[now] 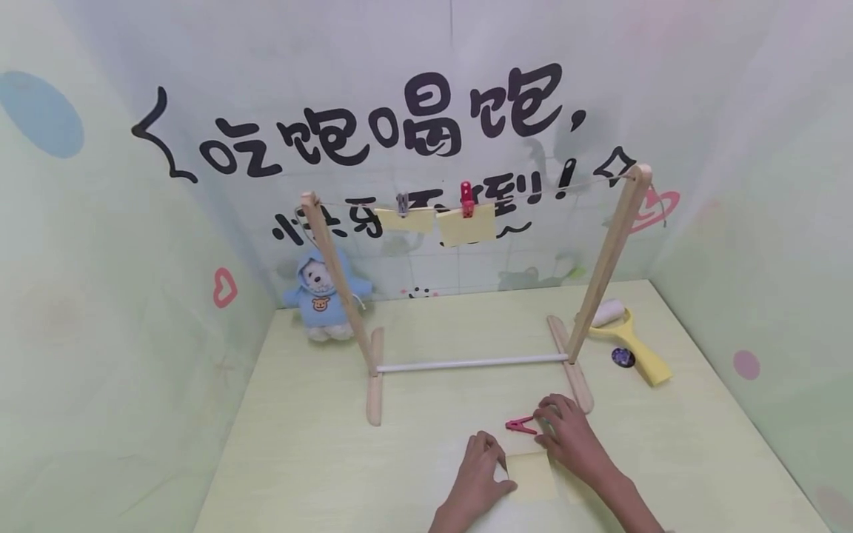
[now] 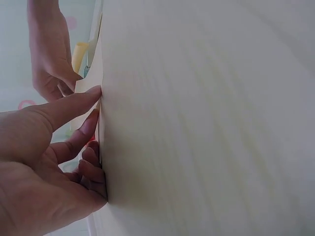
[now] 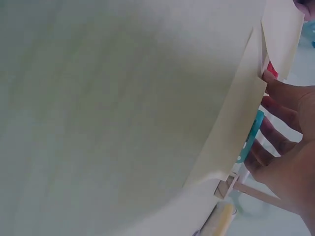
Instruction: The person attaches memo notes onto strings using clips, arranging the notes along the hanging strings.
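Note:
At the table's near side lies a pale yellow sticky note, its edge curling upward. My left hand pinches the note's left edge with thumb and curled fingers, seen closely in the left wrist view. My right hand is just beyond the note's upper right corner, fingers bent and spread. Its thumb and forefinger are beside the handles of a red clothespin. Under its fingers lies a teal clothespin, mostly covered in the head view. Another sticky note lies beneath the right hand and wrist.
Behind the hands stands a wooden frame with a string. Two notes hang there from a grey clothespin and a red one. A plush bear sits back left; a yellow lint roller and dark round disc lie right.

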`<control>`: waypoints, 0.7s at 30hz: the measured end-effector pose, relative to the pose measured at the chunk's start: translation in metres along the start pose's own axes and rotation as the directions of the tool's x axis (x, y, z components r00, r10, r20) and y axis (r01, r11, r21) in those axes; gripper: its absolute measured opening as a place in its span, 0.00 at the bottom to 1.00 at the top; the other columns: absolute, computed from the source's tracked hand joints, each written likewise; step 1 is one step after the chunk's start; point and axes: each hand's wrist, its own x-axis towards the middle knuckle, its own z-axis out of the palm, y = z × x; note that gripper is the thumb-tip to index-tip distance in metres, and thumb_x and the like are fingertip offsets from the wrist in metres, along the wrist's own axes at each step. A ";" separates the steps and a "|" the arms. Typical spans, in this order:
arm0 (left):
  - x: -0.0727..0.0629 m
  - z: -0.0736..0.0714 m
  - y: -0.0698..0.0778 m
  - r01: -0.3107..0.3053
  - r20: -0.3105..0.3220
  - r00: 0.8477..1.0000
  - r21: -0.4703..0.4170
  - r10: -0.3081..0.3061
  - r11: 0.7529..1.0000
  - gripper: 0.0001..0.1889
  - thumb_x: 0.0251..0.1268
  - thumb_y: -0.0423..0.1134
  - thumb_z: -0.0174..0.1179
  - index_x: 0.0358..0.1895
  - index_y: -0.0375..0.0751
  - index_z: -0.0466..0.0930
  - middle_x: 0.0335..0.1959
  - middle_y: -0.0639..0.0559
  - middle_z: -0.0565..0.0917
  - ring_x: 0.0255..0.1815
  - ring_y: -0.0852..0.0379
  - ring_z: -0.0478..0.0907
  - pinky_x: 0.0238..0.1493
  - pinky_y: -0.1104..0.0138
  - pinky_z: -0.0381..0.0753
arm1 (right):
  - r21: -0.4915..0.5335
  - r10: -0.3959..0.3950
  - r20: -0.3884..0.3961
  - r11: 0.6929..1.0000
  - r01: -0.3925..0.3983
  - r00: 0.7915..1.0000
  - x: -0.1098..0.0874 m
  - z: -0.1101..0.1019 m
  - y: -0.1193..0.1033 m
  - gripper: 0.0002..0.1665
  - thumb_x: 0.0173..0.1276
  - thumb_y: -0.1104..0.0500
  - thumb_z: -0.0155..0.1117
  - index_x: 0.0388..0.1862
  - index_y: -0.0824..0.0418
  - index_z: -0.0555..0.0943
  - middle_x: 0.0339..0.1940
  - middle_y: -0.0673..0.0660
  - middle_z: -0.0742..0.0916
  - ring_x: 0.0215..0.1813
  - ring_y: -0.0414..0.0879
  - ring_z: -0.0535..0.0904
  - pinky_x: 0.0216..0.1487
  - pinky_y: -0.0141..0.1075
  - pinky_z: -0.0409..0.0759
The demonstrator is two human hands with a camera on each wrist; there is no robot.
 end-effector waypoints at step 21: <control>-0.001 0.003 -0.004 -0.028 -0.013 1.000 -0.005 0.028 1.000 0.11 0.63 0.35 0.80 0.38 0.43 0.84 0.51 0.56 0.74 0.52 0.60 0.68 0.55 0.69 0.78 | -0.004 0.003 -0.056 1.000 -0.003 0.998 -0.003 0.010 0.002 0.25 0.48 0.64 0.92 0.44 0.57 0.88 0.54 0.60 0.86 0.55 0.60 0.85 0.54 0.58 0.84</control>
